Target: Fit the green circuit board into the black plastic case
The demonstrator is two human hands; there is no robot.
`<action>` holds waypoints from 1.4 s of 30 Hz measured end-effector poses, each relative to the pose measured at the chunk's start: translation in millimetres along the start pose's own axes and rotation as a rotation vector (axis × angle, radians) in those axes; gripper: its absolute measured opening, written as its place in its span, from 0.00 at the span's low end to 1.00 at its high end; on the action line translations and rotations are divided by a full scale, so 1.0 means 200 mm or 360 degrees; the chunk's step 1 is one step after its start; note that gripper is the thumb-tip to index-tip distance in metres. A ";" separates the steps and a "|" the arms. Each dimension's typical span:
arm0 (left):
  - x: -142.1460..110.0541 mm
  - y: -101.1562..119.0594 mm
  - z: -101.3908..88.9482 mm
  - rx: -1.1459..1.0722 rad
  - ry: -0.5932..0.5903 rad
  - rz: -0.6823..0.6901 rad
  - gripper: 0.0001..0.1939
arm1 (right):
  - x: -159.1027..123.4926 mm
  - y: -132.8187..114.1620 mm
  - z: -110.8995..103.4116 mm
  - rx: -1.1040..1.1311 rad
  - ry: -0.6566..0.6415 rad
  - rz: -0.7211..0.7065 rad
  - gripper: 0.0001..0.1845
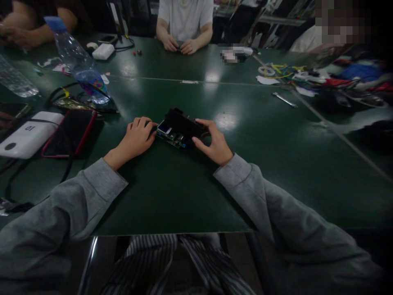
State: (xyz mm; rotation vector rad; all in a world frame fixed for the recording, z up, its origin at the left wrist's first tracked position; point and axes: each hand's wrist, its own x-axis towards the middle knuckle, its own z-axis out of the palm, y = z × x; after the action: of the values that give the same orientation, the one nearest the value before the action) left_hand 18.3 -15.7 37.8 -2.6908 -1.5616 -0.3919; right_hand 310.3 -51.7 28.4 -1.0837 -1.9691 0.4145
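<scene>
In the head view, a green circuit board [173, 139] with a silvery part on it shows at the left and front of a black case [181, 123]. The case lies over the board at a slant. My left hand [138, 135] is at the board's left end, its thumb and index finger closed at the corner and the other fingers curled over the tabletop. My right hand [216, 143] grips the right end of the case, thumb in front and fingers behind. The underside and the join between case and board are hidden.
The green table [184, 196] carries a red-edged phone [73, 133], a white power bank [30, 135] and black cables at left. Behind them stands a tilted plastic bottle [80, 61]. A wrench [285, 100] and tangled wires [282, 71] lie right. A person [186, 24] sits opposite.
</scene>
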 end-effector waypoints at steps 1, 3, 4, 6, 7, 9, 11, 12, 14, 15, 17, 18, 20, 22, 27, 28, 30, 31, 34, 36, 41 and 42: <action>0.00 0.00 0.00 0.0005 0.0004 0.0002 0.20 | 0.00 0.00 0.00 -0.0002 0.0002 0.0001 0.32; 0.00 0.00 0.00 0.0014 0.0008 0.0003 0.19 | 0.00 0.00 0.00 -0.0009 0.0006 0.0002 0.32; 0.00 0.00 0.00 0.0016 0.0006 0.0005 0.19 | 0.00 0.00 0.00 -0.0013 0.0009 0.0001 0.32; 0.00 0.00 0.00 0.0017 0.0000 0.0011 0.19 | 0.00 0.00 0.00 -0.0017 0.0015 -0.0010 0.31; 0.00 0.00 0.00 0.0017 -0.0001 0.0014 0.20 | 0.00 -0.01 0.00 -0.0016 0.0017 -0.0017 0.31; 0.00 0.00 0.00 0.0019 -0.0001 0.0016 0.20 | 0.00 -0.01 0.00 -0.0011 0.0016 -0.0026 0.31; 0.00 0.00 0.00 0.0020 0.0000 0.0015 0.20 | 0.00 -0.01 0.00 -0.0008 0.0016 -0.0026 0.31; 0.00 -0.01 0.00 0.0019 0.0000 0.0017 0.20 | 0.00 -0.01 0.00 -0.0009 0.0016 -0.0025 0.31; 0.00 -0.01 0.00 0.0017 0.0004 0.0023 0.20 | 0.00 -0.01 0.00 -0.0015 0.0014 -0.0024 0.31; 0.00 -0.01 0.00 0.0016 0.0007 0.0024 0.20 | 0.00 -0.01 0.00 -0.0017 0.0013 -0.0024 0.31; 0.00 -0.01 0.00 0.0011 0.0011 0.0021 0.20 | 0.00 0.00 0.00 -0.0019 0.0010 -0.0022 0.31; 0.00 -0.01 0.00 0.0007 0.0009 0.0019 0.20 | 0.00 0.00 0.00 -0.0016 0.0009 -0.0021 0.31; 0.00 -0.01 0.00 -0.0004 0.0003 0.0020 0.20 | 0.00 0.00 0.00 -0.0010 0.0006 -0.0025 0.31; 0.00 -0.01 0.00 -0.0012 0.0003 0.0016 0.20 | 0.00 0.00 0.00 -0.0006 0.0009 -0.0033 0.32; 0.00 0.00 0.00 -0.0003 0.0014 -0.0012 0.20 | 0.00 0.01 0.00 -0.0023 0.0019 -0.0028 0.32; 0.00 0.00 0.00 -0.0002 0.0011 -0.0010 0.20 | 0.00 0.01 0.00 -0.0027 0.0022 -0.0029 0.32; 0.00 0.00 0.00 -0.0005 0.0008 -0.0006 0.20 | 0.00 0.00 0.00 -0.0031 0.0029 -0.0035 0.31; 0.00 0.00 0.00 -0.0007 0.0007 -0.0003 0.20 | 0.00 0.00 0.00 -0.0033 0.0032 -0.0040 0.31; 0.00 0.00 0.00 -0.0004 0.0015 0.0001 0.20 | 0.00 -0.02 0.00 -0.0035 0.0057 -0.0057 0.30; 0.00 0.00 0.00 0.0010 0.0025 0.0002 0.21 | 0.00 -0.03 0.00 -0.0038 0.0115 -0.0068 0.30; 0.00 0.00 0.00 0.0033 0.0014 0.0008 0.21 | 0.01 0.00 -0.03 -0.0064 0.0399 -0.0003 0.31; 0.00 0.00 0.00 0.0029 0.0011 0.0011 0.21 | 0.01 0.01 -0.04 -0.0061 0.0441 0.0009 0.31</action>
State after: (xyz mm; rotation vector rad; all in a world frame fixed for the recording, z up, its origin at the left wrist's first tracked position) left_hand 18.3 -16.2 37.3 -2.6776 -1.5464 -0.3846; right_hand 316.0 -49.5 32.9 -1.1075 -1.7349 0.2167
